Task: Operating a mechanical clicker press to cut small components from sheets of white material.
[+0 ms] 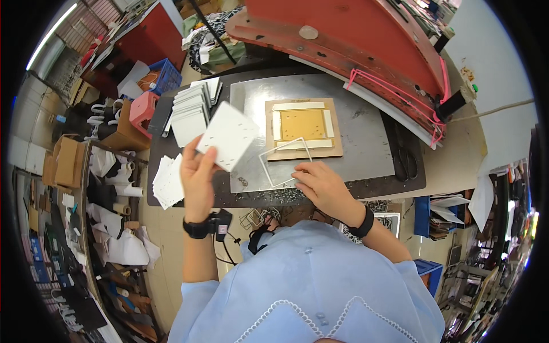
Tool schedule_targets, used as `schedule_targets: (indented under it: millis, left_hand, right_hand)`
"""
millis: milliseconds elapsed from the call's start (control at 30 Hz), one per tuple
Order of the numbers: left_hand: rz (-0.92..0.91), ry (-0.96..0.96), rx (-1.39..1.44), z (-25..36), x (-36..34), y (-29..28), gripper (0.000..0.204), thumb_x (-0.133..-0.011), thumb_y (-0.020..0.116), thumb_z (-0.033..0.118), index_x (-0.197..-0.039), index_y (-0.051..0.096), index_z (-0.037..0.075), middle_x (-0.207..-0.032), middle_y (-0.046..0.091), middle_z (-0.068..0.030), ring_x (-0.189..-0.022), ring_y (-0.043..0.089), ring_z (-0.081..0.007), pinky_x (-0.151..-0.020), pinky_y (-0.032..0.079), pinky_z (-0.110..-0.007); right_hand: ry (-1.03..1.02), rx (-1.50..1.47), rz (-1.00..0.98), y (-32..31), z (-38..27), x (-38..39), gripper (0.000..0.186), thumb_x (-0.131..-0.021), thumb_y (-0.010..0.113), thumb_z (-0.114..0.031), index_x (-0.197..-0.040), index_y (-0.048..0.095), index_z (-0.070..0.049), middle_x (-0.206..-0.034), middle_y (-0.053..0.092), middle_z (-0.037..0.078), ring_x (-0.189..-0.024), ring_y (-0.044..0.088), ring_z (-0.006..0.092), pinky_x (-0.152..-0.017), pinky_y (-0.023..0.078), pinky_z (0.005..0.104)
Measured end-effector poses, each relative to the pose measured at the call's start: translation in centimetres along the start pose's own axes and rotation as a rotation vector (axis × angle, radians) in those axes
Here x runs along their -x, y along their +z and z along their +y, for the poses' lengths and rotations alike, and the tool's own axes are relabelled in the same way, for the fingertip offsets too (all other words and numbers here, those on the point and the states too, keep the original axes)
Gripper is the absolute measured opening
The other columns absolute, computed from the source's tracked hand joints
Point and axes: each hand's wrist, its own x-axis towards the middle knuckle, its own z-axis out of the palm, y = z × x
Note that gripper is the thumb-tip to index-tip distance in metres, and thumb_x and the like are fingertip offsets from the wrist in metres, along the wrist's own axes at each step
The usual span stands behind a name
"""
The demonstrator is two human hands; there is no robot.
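The left hand (197, 171) is raised above the bench edge, fingers closed in a pinch on the lower corner of a white square card (227, 136) with small punched holes; the card is lifted clear of the work surface and tilted, its face turned toward the person, which suits a check of the cut. The right hand (323, 184) rests low on the grey metal plate (366, 131), fingers curled narrow on the near corner of a thin white frame offcut (284, 162), the hollow outline of a square lying flat on the plate. Just beyond the offcut sits a wooden cutting die (303, 127), square, with pale foam strips round its centre, positioned under the red press head (354, 34). Left of the plate, a stack of white cards (190, 111) lies fanned within reach of the left hand, and a second loose pile of white pieces (167, 182) lies nearer the bench edge. Small scraps (274, 196) litter the near margin of the plate. Both wrists carry dark bands.
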Motion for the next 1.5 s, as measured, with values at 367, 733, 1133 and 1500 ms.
schedule_targets:
  millis: [367, 733, 1133, 1500]
  left_hand:
    - [0.239, 0.237, -1.136, 0.2, -2.1, -17.0, 0.044, -0.089, 0.07, 0.016, -0.126, 0.057, -0.004, -0.123, 0.063, -0.0194, -0.114, 0.06, -0.0314, -0.098, 0.046, -0.039]
    - [0.249, -0.048, -1.307, -5.9, -15.0, -15.2, 0.074, -0.065, 0.085, 0.052, -0.104, 0.058, -0.004, -0.109, 0.065, -0.0241, -0.103, 0.063, -0.038, -0.088, 0.05, -0.043]
    - [0.26, 0.431, -1.274, 3.0, -10.5, -12.3, 0.033, -0.096, 0.061, 0.024, -0.081, 0.056, -0.005, -0.063, 0.049, -0.0181, -0.056, 0.042, -0.0194, -0.055, 0.039, -0.037]
    - [-0.468, -0.215, -0.368, -1.7, -0.1, 5.1, 0.023, -0.098, 0.062, 0.017, -0.109, 0.064, -0.003, -0.094, 0.071, -0.0051, -0.077, 0.062, -0.0078, -0.068, 0.048, -0.024]
  right_hand:
    - [-0.032, -0.039, -0.085, 1.0, 0.6, -0.3, 0.011, -0.084, 0.065, -0.006, -0.09, 0.057, -0.002, -0.096, 0.057, 0.012, -0.095, 0.054, 0.0328, -0.085, 0.044, 0.0415]
    - [0.799, -0.095, -0.192, -16.4, -1.3, 14.3, 0.015, -0.077, 0.068, -0.01, -0.085, 0.061, 0.001, -0.092, 0.061, 0.015, -0.092, 0.058, 0.0322, -0.082, 0.046, 0.0361]
    - [0.593, -0.162, -0.192, -11.8, -2.2, 7.1, 0.027, -0.09, 0.066, -0.018, -0.111, 0.065, -0.001, -0.104, 0.067, 0.015, -0.09, 0.066, 0.0297, -0.079, 0.052, 0.0352]
    - [0.603, -0.735, -0.096, -4.8, 0.8, -1.8, 0.025, -0.096, 0.062, -0.024, -0.103, 0.062, 0.0, -0.076, 0.064, 0.001, -0.065, 0.057, 0.0076, -0.06, 0.046, 0.0232]
